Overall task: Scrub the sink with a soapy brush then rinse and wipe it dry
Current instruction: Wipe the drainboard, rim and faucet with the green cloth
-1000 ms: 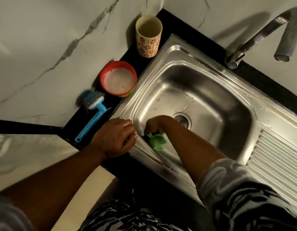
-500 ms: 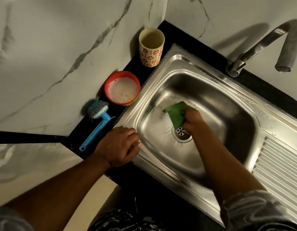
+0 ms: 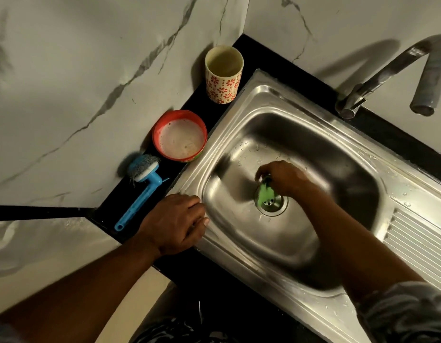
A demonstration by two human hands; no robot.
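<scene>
**Q:** Entry one, the hands?

**A:** I log the left hand (image 3: 175, 224) resting on the corner rim of the sink (image 3: 326, 154), fingers loosely bent, nothing held. The right hand (image 3: 283, 178) is down in the basin, well apart from the left, fingers curled round a green cloth (image 3: 264, 193). This hand is blurred, so I cannot tell the finer grip.

**Q:** Entry two, the cloth?

**A:** It hangs below the right hand's fingers and lies against the basin floor, overlapping the edge of the drain (image 3: 274, 203).

**Q:** Entry three, the brush?

**A:** The brush (image 3: 140, 186), blue-handled, lies on the black desk (image 3: 400, 137) just beyond the left hand, untouched, bristle head pointing away from it.

**Q:** Other stock?

**A:** A red bowl (image 3: 182, 113) of pale foamy liquid stands past the brush head. A flower-patterned cup (image 3: 223, 85) stands further on, upright. The tap (image 3: 387, 68) arches beyond the right hand. Draining ribs (image 3: 422, 241) lie to that hand's right.
</scene>
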